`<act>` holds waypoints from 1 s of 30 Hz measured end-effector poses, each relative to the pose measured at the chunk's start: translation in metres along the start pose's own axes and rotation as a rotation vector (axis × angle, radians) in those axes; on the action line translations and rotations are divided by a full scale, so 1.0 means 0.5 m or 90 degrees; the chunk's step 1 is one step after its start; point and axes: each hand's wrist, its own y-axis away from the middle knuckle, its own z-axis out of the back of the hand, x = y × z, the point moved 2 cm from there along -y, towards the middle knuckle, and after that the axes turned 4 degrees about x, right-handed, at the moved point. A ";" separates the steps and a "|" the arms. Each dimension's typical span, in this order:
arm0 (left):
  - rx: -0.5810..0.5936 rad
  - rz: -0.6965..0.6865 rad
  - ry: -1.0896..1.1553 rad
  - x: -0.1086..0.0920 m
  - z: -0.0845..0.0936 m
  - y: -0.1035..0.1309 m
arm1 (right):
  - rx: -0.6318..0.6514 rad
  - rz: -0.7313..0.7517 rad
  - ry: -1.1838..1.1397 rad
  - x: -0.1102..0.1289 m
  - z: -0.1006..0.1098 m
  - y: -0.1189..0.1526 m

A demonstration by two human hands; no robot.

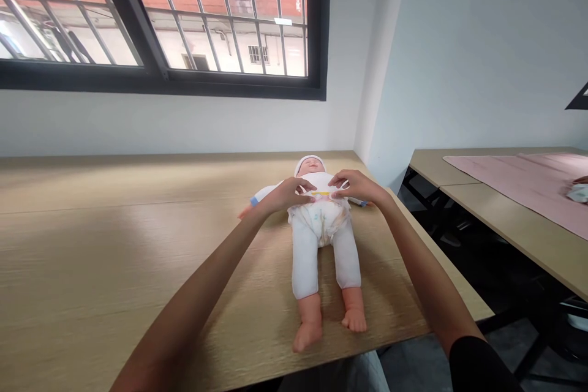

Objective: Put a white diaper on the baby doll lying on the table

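A soft-bodied baby doll in white clothing [305,263] lies on its back on a pale wood-grain table [138,245], close to the table's right edge. Its head, in a white cap [304,160], is at the far end, and its bare pinkish feet [307,334] point to the near edge. The arms spread left and right, with blue cuffs at the wrists. Around its hips sits a white printed disposable diaper [321,220] with a narrow yellow strip [320,193] across the front of the waist.

The person's left hand [294,191] is at the left end of that strip and the right hand [353,185] at the right end. On each hand the thumb and forefinger curve with a gap between them; whether any fingers pinch the diaper's edge, I cannot tell.

Beyond the table is a dark-framed window [156,52] with metal bars. To the right, a second wooden table [505,202] bears a pink cloth [519,177], with another person's hand [582,179] at the far right.
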 end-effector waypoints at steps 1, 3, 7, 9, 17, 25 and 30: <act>0.004 0.015 -0.006 0.000 0.000 0.000 | 0.017 -0.007 -0.006 0.000 -0.002 0.000; 0.016 0.031 -0.004 0.000 0.000 0.001 | 0.044 -0.020 -0.012 -0.001 -0.006 -0.001; 0.028 0.023 0.030 0.001 -0.002 0.000 | 0.071 -0.041 -0.016 -0.005 -0.012 -0.002; 0.024 0.021 0.040 0.004 -0.003 -0.002 | 0.077 -0.044 -0.007 -0.008 -0.013 -0.002; 0.030 0.012 0.053 0.015 -0.005 -0.007 | 0.147 -0.033 -0.104 -0.025 -0.023 -0.009; 0.056 0.059 0.124 0.014 -0.003 -0.002 | 0.204 0.016 -0.069 -0.037 -0.030 -0.015; 0.067 0.071 0.198 0.024 0.001 -0.005 | 0.219 0.007 -0.135 -0.036 -0.026 -0.011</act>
